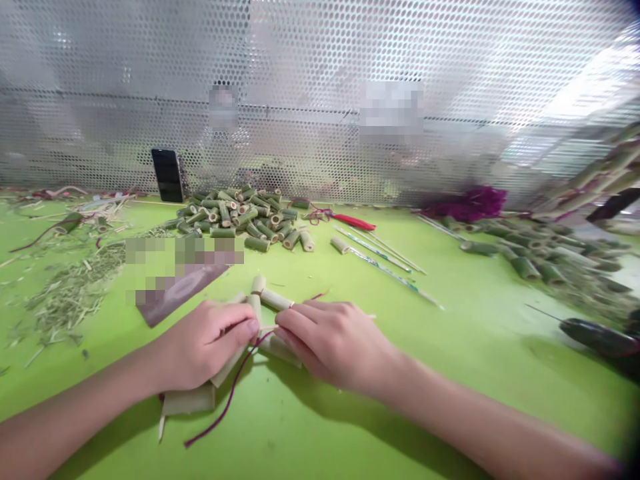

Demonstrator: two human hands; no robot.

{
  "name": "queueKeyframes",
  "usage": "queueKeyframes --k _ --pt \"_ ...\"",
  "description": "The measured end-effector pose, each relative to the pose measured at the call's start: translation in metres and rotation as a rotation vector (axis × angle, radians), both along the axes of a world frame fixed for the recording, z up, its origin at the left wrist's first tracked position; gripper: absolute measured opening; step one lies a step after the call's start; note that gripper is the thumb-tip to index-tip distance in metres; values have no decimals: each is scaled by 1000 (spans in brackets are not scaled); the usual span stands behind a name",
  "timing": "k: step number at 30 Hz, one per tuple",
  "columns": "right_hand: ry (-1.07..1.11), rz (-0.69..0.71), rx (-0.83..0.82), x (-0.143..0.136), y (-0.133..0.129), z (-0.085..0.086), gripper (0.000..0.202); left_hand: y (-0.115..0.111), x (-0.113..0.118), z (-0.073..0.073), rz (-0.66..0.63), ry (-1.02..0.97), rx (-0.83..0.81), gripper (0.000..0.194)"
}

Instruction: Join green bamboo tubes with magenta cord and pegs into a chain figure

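- Bamboo assembly (277,299) is seen at the lower centre of the frame: pale, smooth, short tubes, set at angles.
- Purple cord (233,387) is trailed from it toward the lower left.
- Tubes are pinched by the left hand (215,343), thumb against forefinger.
- Right hand (340,340) is curled beside them; what is gripped cannot be told.

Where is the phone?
In the head view, the phone stands at the far edge of the table, left of centre, in front of the mesh, beside the bamboo pile's left end.
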State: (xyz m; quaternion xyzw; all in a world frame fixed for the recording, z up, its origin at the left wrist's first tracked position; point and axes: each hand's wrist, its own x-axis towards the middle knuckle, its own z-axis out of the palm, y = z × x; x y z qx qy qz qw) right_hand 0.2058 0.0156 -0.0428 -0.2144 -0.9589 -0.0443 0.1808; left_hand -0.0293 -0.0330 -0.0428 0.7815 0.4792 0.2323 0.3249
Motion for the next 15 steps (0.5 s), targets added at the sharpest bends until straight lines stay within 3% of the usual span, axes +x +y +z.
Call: queueKeyframes --k 6,10,12,15 --pt "127 -73 -157 9 17 -2 21 11 -17 6 98 -29 94 49" --pt "405 -147 -542 17 37 1 22 23 -36 9 255 -90 181 50" --pt "561 -141 -722 18 42 2 20 27 -40 8 281 -87 190 50" --pt "680 -85 -868 17 43 2 22 27 -39 4 268 -21 214 50"
